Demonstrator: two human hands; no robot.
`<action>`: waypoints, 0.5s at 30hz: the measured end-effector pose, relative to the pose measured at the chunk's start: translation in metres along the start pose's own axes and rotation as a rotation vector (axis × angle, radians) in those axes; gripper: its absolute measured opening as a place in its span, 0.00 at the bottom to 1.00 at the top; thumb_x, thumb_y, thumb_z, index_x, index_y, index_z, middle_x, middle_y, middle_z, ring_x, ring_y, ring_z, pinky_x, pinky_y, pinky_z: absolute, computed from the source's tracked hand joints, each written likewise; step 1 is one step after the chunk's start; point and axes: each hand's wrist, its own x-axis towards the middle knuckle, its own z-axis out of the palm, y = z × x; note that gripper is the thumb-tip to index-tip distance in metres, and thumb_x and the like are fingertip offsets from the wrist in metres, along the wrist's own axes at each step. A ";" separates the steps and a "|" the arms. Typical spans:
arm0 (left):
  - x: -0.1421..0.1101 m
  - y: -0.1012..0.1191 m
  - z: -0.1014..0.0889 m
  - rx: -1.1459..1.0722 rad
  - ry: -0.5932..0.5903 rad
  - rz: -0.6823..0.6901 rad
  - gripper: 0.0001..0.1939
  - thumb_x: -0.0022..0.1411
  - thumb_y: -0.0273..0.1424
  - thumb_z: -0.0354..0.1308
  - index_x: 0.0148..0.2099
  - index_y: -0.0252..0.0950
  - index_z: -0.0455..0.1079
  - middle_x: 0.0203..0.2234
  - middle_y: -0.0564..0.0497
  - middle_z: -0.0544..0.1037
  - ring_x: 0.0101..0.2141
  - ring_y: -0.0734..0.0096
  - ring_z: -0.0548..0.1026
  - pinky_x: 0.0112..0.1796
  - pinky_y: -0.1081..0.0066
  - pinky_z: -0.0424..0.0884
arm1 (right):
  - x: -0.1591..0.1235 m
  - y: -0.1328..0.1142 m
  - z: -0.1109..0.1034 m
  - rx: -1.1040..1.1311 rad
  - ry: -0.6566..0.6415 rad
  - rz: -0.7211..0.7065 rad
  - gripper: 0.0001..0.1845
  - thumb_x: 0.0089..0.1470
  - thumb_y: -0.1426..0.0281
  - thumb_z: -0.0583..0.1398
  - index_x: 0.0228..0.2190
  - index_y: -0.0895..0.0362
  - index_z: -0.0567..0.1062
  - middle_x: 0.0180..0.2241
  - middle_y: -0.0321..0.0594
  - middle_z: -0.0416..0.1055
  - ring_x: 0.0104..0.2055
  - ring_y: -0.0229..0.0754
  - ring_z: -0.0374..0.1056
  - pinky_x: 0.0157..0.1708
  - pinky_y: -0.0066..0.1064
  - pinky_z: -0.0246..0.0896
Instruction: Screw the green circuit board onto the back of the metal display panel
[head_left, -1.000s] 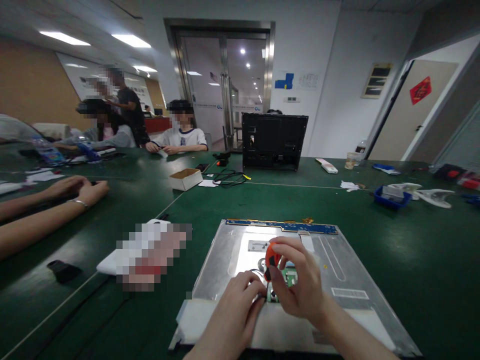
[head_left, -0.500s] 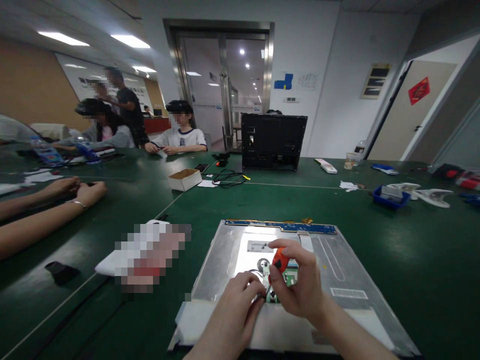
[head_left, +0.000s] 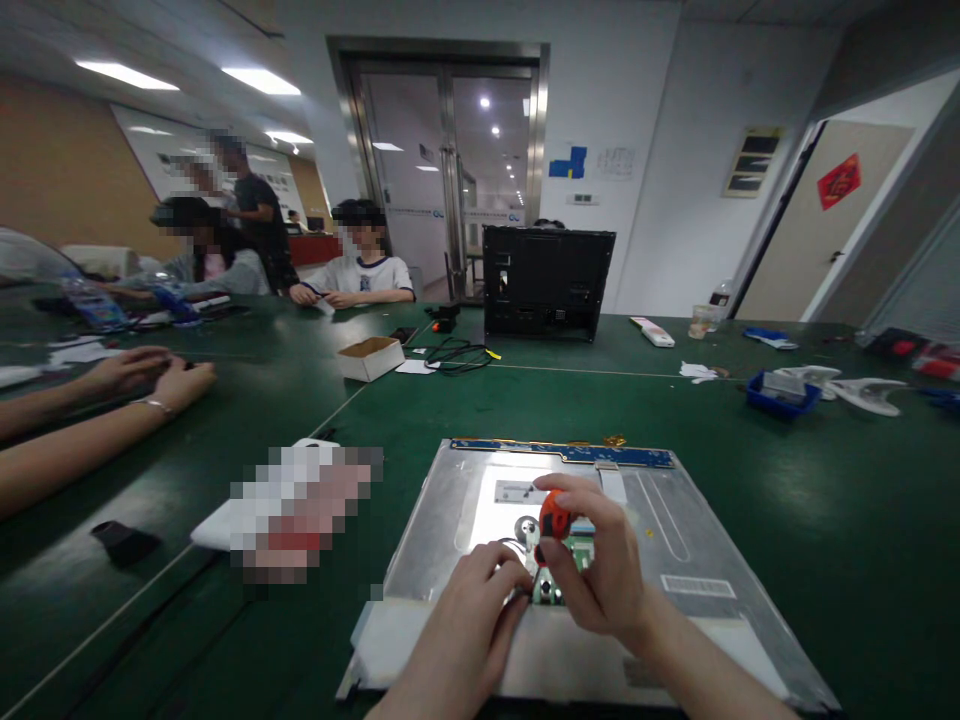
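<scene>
A flat metal display panel (head_left: 660,560) lies on the green table, with a blue circuit strip (head_left: 555,452) along its far edge. My right hand (head_left: 604,555) grips a screwdriver (head_left: 555,515) by its short orange and black handle. The shaft points down at a small green circuit board (head_left: 581,555) in the middle of the panel. My left hand (head_left: 484,595) rests on the panel at the board's left side, fingers curled together near the screwdriver's tip. Whatever its fingertips may pinch is hidden.
A pixelated white and red item (head_left: 300,510) lies left of the panel, near a co-worker's forearms (head_left: 97,440). Farther back are a small open box (head_left: 370,360), a black cable (head_left: 457,357), a black monitor housing (head_left: 549,285) and a blue tray (head_left: 781,395).
The orange handle has turned and shifted slightly left in my right hand's fingers. My left hand and the panel stay where they were.
</scene>
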 end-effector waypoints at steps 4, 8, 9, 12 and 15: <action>0.000 0.000 0.000 0.010 -0.003 -0.011 0.11 0.64 0.23 0.50 0.44 0.39 0.72 0.43 0.43 0.74 0.44 0.58 0.73 0.44 0.61 0.71 | -0.004 0.002 0.004 -0.031 0.064 0.029 0.22 0.57 0.76 0.58 0.51 0.54 0.60 0.40 0.47 0.74 0.42 0.47 0.75 0.35 0.38 0.73; 0.000 0.001 -0.002 0.011 -0.019 -0.002 0.11 0.64 0.22 0.50 0.43 0.39 0.71 0.43 0.44 0.74 0.44 0.58 0.73 0.44 0.62 0.71 | -0.007 0.002 0.004 -0.019 0.045 0.036 0.24 0.57 0.77 0.56 0.54 0.55 0.59 0.43 0.50 0.73 0.37 0.44 0.74 0.33 0.37 0.73; 0.000 0.001 -0.002 0.009 -0.020 -0.001 0.11 0.64 0.22 0.50 0.43 0.39 0.71 0.44 0.44 0.74 0.44 0.58 0.73 0.44 0.62 0.71 | -0.006 0.002 0.003 -0.010 0.032 0.031 0.24 0.57 0.77 0.55 0.55 0.56 0.58 0.44 0.51 0.73 0.36 0.43 0.74 0.33 0.37 0.73; 0.000 0.001 -0.002 0.005 -0.022 -0.011 0.11 0.64 0.22 0.50 0.43 0.39 0.71 0.44 0.44 0.74 0.44 0.59 0.73 0.44 0.63 0.71 | -0.004 0.001 0.000 0.023 0.004 0.012 0.26 0.57 0.78 0.53 0.56 0.57 0.57 0.47 0.53 0.72 0.39 0.45 0.74 0.34 0.37 0.73; -0.001 0.002 -0.002 0.001 -0.034 -0.019 0.11 0.64 0.21 0.50 0.44 0.39 0.70 0.44 0.45 0.74 0.44 0.59 0.73 0.44 0.62 0.70 | -0.002 0.001 -0.001 0.032 0.005 0.000 0.25 0.56 0.79 0.53 0.55 0.57 0.59 0.45 0.52 0.71 0.43 0.48 0.72 0.32 0.36 0.72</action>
